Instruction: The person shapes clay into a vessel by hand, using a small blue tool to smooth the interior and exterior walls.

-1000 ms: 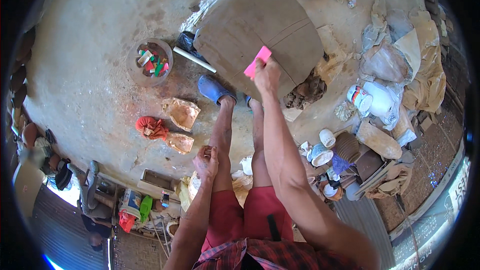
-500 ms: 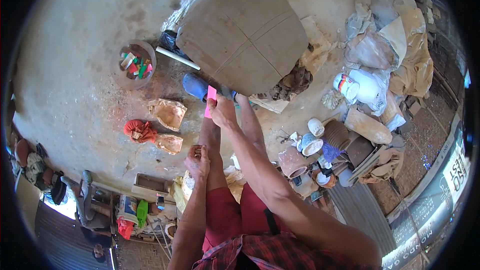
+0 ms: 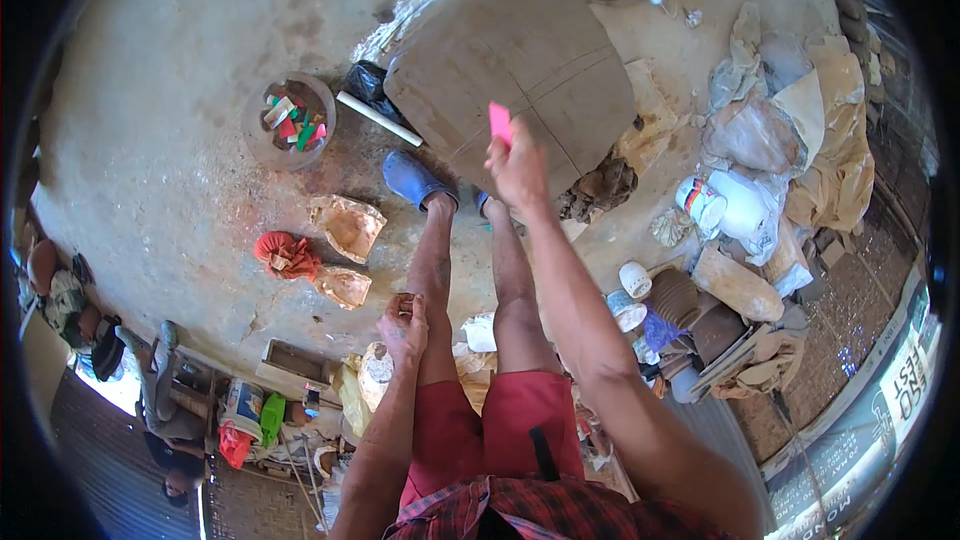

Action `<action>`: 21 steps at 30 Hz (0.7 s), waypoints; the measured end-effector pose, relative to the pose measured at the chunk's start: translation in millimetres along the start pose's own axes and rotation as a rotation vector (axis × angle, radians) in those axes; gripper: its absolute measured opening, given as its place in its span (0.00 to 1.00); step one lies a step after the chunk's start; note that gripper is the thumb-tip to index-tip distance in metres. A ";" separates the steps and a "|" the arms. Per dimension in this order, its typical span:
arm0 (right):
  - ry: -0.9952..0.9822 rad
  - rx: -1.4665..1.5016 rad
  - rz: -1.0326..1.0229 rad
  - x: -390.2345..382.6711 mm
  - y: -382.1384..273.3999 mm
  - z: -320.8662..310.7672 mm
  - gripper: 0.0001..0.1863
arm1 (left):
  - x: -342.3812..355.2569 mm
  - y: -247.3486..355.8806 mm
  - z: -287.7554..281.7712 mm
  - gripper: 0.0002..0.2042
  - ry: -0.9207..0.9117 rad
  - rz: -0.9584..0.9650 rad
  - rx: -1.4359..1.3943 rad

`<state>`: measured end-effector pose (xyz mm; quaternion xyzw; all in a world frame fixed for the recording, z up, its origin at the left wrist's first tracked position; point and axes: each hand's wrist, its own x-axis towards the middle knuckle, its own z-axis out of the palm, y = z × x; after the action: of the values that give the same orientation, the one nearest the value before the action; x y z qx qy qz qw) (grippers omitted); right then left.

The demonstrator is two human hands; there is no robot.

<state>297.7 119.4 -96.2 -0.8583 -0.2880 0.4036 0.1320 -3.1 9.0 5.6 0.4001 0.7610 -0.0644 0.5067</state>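
Note:
My right hand (image 3: 517,165) grips a small, flat pink piece (image 3: 499,122) over the lower part of a big grey slab (image 3: 470,80), apparently clay, scored with crossing lines. Whether the piece touches the slab I cannot tell. My left hand (image 3: 403,328) is curled beside my left knee; anything inside it is hidden. A dark lump of clay (image 3: 600,190) lies at the slab's lower right edge. A white tube (image 3: 378,118) and a black plastic bag (image 3: 368,83) lie along its left side.
A round tub (image 3: 258,145) of coloured pieces, an orange cloth bundle (image 3: 285,255) and two hollow moulds (image 3: 345,230) are on the floor leftward. Sacks (image 3: 825,195), buckets (image 3: 710,202) and pots (image 3: 675,298) crowd the right. Another person (image 3: 175,450) is at lower left.
My right hand swung down-left toward my shins, then back up and right over the slab, still holding the pink piece. My left hand stays by my knee.

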 end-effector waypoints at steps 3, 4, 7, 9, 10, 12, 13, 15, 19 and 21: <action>0.090 -0.189 -0.198 59.7 -24.9 -38.2 0.13 | -1.7 -7.5 5.2 0.12 -0.008 0.010 -0.013; 0.130 -0.238 -0.263 77.7 -35.7 -47.3 0.14 | -3.7 -1.4 5.4 0.12 -0.021 -0.012 -0.009; 0.106 -0.321 -0.346 113.6 -90.0 -62.5 0.15 | -7.9 -5.0 8.1 0.11 0.005 -0.033 0.001; 0.016 -0.371 -0.349 133.8 -109.7 -68.5 0.16 | -10.0 -6.8 13.5 0.11 0.013 -0.038 -0.003; -0.008 -0.368 -0.344 137.2 -118.6 -67.6 0.17 | -11.4 -8.2 14.9 0.11 0.012 -0.053 -0.009; -0.056 -0.363 -0.332 142.2 -129.6 -63.6 0.18 | -15.5 -9.3 19.2 0.11 0.025 -0.057 -0.033; -0.051 -0.379 -0.332 143.1 -130.6 -61.2 0.18 | -18.2 -8.9 22.3 0.11 0.038 -0.048 -0.050; -0.041 -0.412 -0.333 144.9 -129.7 -58.6 0.19 | -22.1 -11.4 28.3 0.12 0.054 -0.041 -0.063; -0.048 -0.464 -0.361 149.4 -125.4 -54.5 0.19 | -31.2 -15.1 44.2 0.13 0.058 -0.071 -0.082; -0.061 -0.451 -0.380 151.8 -125.0 -55.5 0.20 | -36.1 -17.7 51.4 0.13 0.079 -0.037 -0.100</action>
<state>369.0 310.9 -97.0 -0.7842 -0.5297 0.3232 0.0022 28.0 -48.3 5.3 0.3622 0.7899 -0.0198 0.4945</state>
